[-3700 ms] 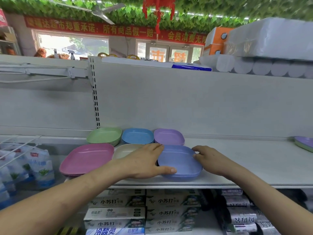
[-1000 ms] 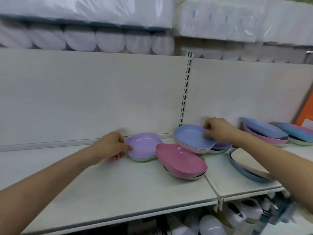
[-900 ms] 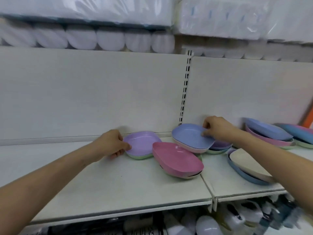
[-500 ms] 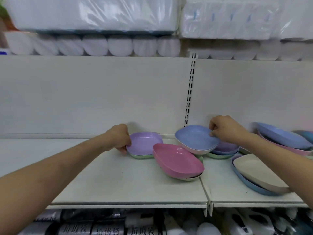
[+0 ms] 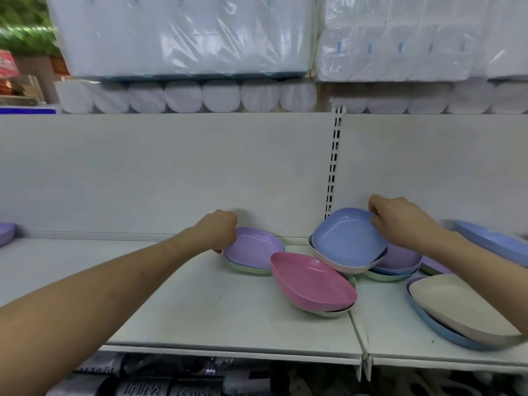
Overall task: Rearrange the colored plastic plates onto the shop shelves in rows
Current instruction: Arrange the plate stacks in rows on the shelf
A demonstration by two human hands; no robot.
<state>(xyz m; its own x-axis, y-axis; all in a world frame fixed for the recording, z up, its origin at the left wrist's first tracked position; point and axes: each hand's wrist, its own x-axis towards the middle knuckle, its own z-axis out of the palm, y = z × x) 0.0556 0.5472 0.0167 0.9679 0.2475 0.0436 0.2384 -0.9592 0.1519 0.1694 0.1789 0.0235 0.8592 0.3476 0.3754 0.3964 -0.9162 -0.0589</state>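
Observation:
My left hand [image 5: 218, 230] grips the left rim of a small stack topped by a lilac plate [image 5: 253, 248], which lies flat on the white shelf [image 5: 200, 310] near the back panel. My right hand [image 5: 400, 221] grips the far rim of a blue plate [image 5: 347, 240] with a pale plate under it, both tilted up toward me over a lilac-topped stack [image 5: 400, 260]. A pink plate [image 5: 311, 281] leans on a stack between them. A cream plate [image 5: 457, 307] lies on a blue one at the right.
Wrapped packs of paper rolls [image 5: 185, 52] fill the shelf above. More plates [image 5: 491, 242] lie at the far right and one lilac plate [image 5: 5, 232] at the far left edge. A slotted upright [image 5: 333, 167] divides the back panel. Packaged goods [image 5: 160, 378] sit on the shelf below.
The blue plate with the pale one under it has tipped up more steeply in my right hand. My left hand has closed further on the rim of the lilac stack.

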